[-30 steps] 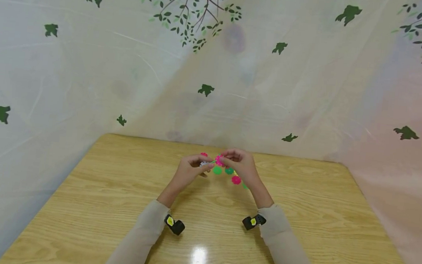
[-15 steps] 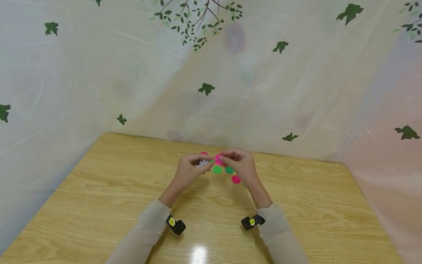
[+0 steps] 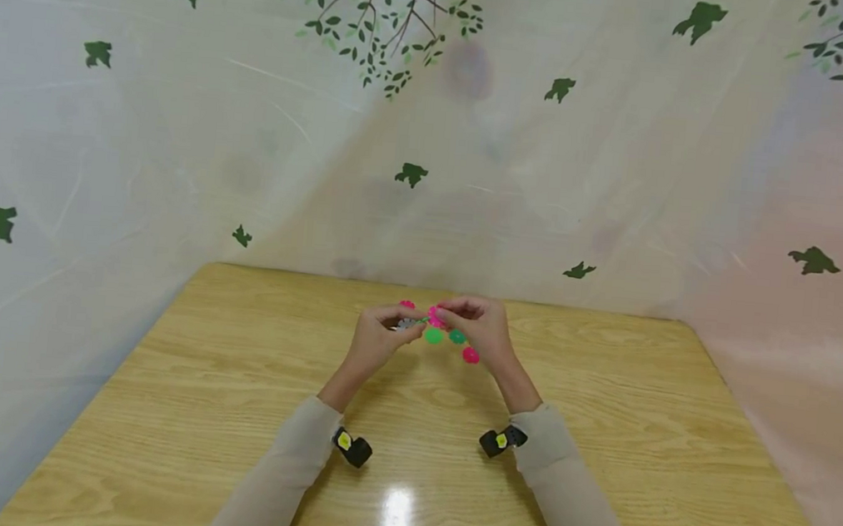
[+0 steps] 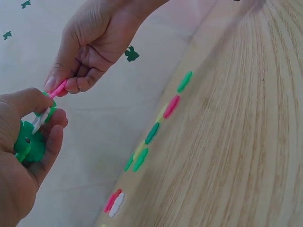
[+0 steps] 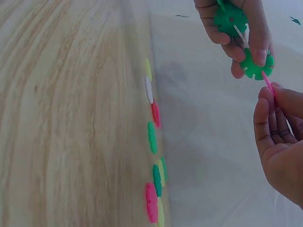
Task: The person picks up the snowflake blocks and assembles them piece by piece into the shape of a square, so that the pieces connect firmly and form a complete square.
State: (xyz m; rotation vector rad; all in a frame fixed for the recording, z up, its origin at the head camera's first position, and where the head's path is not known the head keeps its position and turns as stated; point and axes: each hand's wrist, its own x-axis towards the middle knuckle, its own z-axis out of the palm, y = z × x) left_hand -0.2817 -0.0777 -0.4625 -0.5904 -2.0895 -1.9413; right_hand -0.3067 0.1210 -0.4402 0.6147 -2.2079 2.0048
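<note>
My left hand (image 3: pixel 375 344) pinches a chain of notched plastic discs between thumb and fingers. In the right wrist view, the chain shows a green disc (image 5: pixel 257 65), a white disc (image 5: pixel 241 37) seen edge-on, and another green disc (image 5: pixel 230 19) further up. Thumb and forefinger of my right hand (image 3: pixel 486 335) grip a pink notched disc (image 5: pixel 268 84). The pink disc's edge meets the rim of the nearest green disc; how deep it sits in a notch cannot be told. Both hands are raised above the table's far part.
Loose discs lie flat along the far edge of the wooden table (image 3: pixel 228 413), among them a pink one (image 5: pixel 151 202), a green one (image 5: pixel 152 137) and a white one (image 5: pixel 148 90). Behind the table hangs a pale cloth (image 3: pixel 310 161) with leaf and bird prints.
Both hands stay nearly in place, still joined at the discs. The head view has shifted very slightly.
</note>
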